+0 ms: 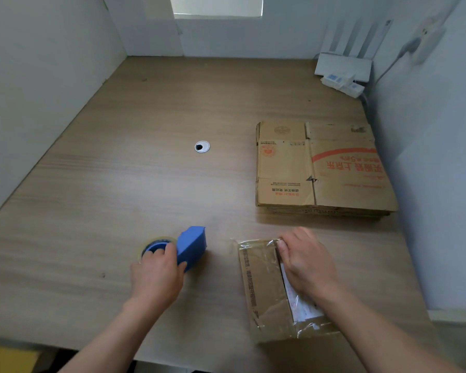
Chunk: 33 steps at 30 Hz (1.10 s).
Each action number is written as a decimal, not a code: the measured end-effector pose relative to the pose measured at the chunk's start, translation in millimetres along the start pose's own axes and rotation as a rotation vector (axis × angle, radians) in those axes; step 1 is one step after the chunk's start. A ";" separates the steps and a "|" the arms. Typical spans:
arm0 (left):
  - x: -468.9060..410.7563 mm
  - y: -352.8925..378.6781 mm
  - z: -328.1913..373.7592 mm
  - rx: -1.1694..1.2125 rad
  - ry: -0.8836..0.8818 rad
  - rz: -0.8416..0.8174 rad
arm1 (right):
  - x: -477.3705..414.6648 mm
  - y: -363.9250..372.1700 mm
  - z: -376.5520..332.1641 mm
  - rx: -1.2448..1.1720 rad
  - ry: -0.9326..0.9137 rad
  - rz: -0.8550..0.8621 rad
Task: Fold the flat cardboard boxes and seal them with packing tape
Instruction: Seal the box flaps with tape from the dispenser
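— Any writing you can make out?

— Some. The stack [320, 168] of flat boxes by the right edge of the bench [105, 170] has a red arc and big red Chinese characters on its top sheet, upside down from here. Smaller red and dark lines sit on the left panel, with a round red stamp above them. I can't read any of it.

— And the made-up box [261, 286]?

— It sits at the near right corner. A line of dark characters runs along its left flap, too blurred to read. A white label [297, 300] with faint reddish print shows under the clear tape [256, 246], which wrinkles over the far end and the near end.

— What are the hands doing?

— The right hand [304, 262] lies palm down on the box top, fingers close together and pressed along the middle seam. The fingertips reach the far edge and the thumb lies alongside. It pinches nothing.

— The left?

— The left hand [156, 275] is wrapped round the blue dispenser [193, 246], which rests on the bench near the front edge, left of the box and apart from it. Its fingers curl over the roll [156, 244] side, thumb under the blue body, forearm coming in from the near edge.

— Anything else on the bench?

— A grey grommet [202, 147] near the middle, and a white router [343, 67] in the far right corner, its aerials up against the wall.
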State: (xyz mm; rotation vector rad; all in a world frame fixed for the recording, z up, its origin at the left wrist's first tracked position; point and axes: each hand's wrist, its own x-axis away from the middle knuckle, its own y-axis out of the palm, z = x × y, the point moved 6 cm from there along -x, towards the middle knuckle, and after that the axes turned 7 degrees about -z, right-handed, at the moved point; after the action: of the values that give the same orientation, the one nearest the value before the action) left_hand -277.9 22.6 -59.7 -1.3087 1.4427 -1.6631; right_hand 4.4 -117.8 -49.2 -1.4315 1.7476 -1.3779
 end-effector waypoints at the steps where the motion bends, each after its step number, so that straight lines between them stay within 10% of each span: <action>1: 7.0 12.0 -5.7 0.007 -0.004 0.017 | 0.1 0.4 -0.1 -0.003 0.001 -0.003; 12: 52.2 -15.6 26.7 0.615 0.151 0.216 | 3.0 -2.6 -2.7 -0.052 -0.016 0.002; 22: 31.0 0.0 159.5 1.106 0.049 -0.173 | 3.2 -4.1 1.5 -0.089 -0.049 0.012; 33: 33.3 25.0 148.1 1.273 -0.301 -0.376 | 7.4 17.3 45.5 -0.968 0.354 -0.210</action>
State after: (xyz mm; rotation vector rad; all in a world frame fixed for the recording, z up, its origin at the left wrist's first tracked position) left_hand -158.2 -71.2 -82.6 -0.9590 -0.1746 -1.9120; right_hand 32.9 -143.3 -80.1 -1.9574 2.7826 -0.9100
